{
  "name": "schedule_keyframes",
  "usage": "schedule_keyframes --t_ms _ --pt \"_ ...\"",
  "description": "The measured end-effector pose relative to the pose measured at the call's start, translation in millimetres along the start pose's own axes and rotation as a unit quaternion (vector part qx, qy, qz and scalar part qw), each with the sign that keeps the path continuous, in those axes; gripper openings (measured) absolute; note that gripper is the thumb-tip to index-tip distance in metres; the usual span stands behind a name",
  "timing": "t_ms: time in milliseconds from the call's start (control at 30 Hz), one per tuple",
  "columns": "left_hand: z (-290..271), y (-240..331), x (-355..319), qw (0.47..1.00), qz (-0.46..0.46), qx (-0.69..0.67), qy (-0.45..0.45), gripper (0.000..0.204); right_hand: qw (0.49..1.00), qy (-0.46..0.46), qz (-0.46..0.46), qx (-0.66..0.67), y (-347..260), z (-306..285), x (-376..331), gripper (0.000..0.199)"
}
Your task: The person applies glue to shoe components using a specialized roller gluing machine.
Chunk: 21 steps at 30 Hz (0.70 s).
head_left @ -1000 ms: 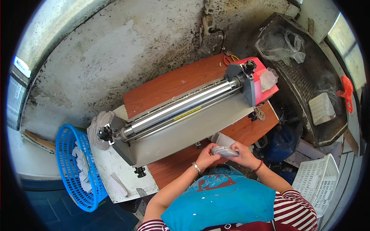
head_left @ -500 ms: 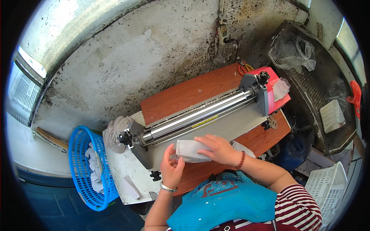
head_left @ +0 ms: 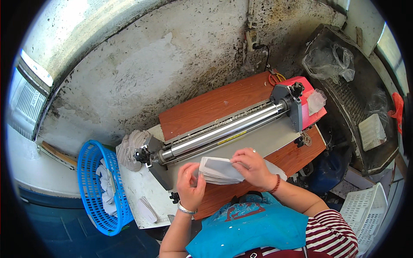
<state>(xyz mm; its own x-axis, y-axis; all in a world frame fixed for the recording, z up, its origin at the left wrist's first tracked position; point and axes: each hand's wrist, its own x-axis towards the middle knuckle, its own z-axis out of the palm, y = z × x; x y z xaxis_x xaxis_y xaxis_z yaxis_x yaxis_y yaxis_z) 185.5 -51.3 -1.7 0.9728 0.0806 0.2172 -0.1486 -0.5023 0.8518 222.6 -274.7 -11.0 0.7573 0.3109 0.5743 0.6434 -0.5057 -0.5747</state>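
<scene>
**Stack of white sheets held before a roller machine**

Item: stack of white sheets (head_left: 219, 170), long axis running left to right, roughly parallel to the roller machine (head_left: 228, 131), its far end tilted slightly toward the person's right. Position: above the machine's front plate, over the wooden table (head_left: 211, 103). Right hand (head_left: 251, 167) lay on top, fingers closed over the stack's right end. Left hand (head_left: 190, 187) sat at the left end, fingers curled and slightly apart, contact uncertain. Blue basket (head_left: 92, 189) of white pieces stood at the left
</scene>
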Motion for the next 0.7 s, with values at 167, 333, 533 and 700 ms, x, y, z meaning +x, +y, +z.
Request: schedule_keyframes --t_ms 167,333,533,700 --pt "22.2 17.9 59.8 0.961 0.227 0.161 0.000 0.028 0.887 -0.080 0.356 0.282 33.8 -33.7 -9.2 0.008" --pt "78.7 8.3 124.2 0.915 0.243 0.303 -0.107 0.036 0.897 -0.087 0.384 0.200 50.7 -41.3 -5.7 0.012" --pt "117.0 -15.2 197.9 0.887 -0.046 0.261 -0.379 0.040 0.950 -0.039 0.300 0.073 68.4 -25.9 4.0 0.010" --pt "128.3 -30.8 220.5 0.885 -0.066 0.178 -0.424 0.031 0.918 -0.022 0.381 0.113 68.8 -34.5 5.2 0.011"
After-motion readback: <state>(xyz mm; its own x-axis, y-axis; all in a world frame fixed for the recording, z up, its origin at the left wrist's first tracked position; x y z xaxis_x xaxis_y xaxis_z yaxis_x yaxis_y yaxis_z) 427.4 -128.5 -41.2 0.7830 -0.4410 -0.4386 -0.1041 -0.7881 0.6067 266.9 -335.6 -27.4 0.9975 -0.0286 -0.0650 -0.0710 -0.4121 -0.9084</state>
